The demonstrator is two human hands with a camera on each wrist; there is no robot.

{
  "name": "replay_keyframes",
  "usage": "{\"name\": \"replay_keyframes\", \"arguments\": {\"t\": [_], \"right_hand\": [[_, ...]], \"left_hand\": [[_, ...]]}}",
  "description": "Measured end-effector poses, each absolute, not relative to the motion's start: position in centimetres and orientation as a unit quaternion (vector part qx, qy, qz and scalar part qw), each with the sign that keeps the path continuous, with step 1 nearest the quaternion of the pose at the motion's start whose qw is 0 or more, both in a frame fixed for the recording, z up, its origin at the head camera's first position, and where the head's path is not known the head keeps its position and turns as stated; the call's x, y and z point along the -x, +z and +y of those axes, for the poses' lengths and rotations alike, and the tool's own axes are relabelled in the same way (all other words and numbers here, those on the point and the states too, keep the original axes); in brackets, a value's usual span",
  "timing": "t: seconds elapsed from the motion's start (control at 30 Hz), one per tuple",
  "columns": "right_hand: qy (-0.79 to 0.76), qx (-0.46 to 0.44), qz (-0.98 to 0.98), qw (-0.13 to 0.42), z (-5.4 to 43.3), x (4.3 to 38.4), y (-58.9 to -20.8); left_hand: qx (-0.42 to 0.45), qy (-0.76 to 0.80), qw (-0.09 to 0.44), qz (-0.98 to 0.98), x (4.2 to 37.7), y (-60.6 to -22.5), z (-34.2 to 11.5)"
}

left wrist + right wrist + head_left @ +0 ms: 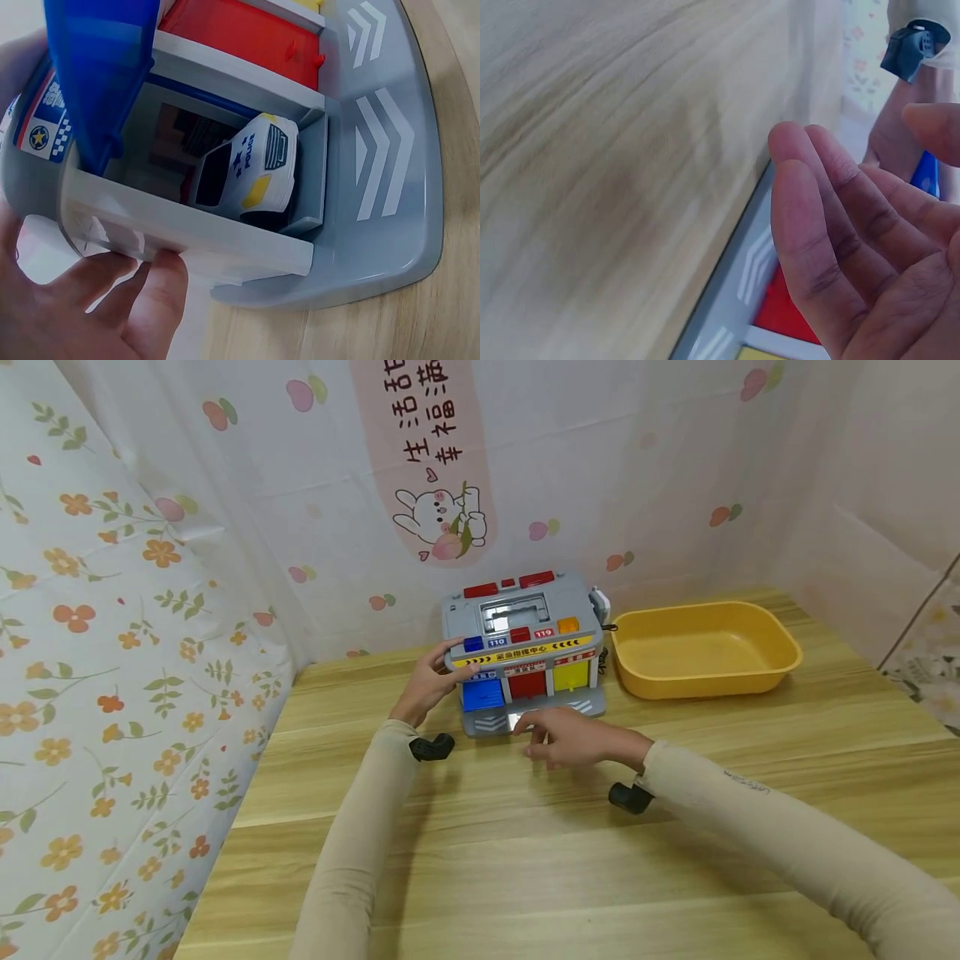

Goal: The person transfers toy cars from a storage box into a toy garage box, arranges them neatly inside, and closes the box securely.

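A grey toy emergency station (pixel 517 652) with blue, red and yellow doors stands on the table. My left hand (pixel 429 685) grips its left end, with several fingers against the side wall and the thumb near the front. In the left wrist view the blue door (pixel 101 67) is swung up. Behind it a white toy police car (pixel 259 169) sits in the bay, nose toward the ramp (pixel 382 157). Before the station hovers my right hand (pixel 566 737), holding nothing. Its fingers are loosely bent in the right wrist view. The red door (pixel 244 41) is down.
To the right of the station stands a yellow plastic basin (pixel 705 685) on the wooden table (pixel 495 868). A patterned curtain (pixel 600 460) hangs behind, and a floral one (pixel 112 693) on the left. A small white part (pixel 602 610) sticks out at the station's right side.
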State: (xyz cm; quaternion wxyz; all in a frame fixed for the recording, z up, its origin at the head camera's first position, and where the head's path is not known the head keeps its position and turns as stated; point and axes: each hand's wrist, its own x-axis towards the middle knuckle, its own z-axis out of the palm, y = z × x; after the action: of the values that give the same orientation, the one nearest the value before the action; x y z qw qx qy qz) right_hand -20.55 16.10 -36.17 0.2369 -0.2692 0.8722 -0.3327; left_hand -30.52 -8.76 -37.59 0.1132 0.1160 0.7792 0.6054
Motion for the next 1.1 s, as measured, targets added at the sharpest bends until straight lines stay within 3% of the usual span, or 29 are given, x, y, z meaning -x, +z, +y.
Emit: {"name": "replay_keyframes", "arguments": {"t": [0.2, 0.37, 0.63, 1.1], "right_hand": [[-0.335, 0.270, 0.873, 0.229, 17.2, 20.3, -35.2], [-0.347, 0.286, 0.875, 0.179, 18.1, 20.4, -34.0], [-0.304, 0.303, 0.903, 0.028, 18.7, 21.2, -32.0], [-0.235, 0.208, 0.929, -0.196, 21.1, 24.6, -30.8]], "left_hand": [[-0.165, 0.595, 0.121, 0.777, 30.4, -37.7, -9.0], [-0.167, 0.604, 0.134, 0.767, 30.3, -37.8, -8.8], [-0.140, 0.539, 0.092, 0.825, 30.2, -38.5, -7.9], [-0.142, 0.492, 0.005, 0.859, 30.1, -39.0, -7.3]]}}
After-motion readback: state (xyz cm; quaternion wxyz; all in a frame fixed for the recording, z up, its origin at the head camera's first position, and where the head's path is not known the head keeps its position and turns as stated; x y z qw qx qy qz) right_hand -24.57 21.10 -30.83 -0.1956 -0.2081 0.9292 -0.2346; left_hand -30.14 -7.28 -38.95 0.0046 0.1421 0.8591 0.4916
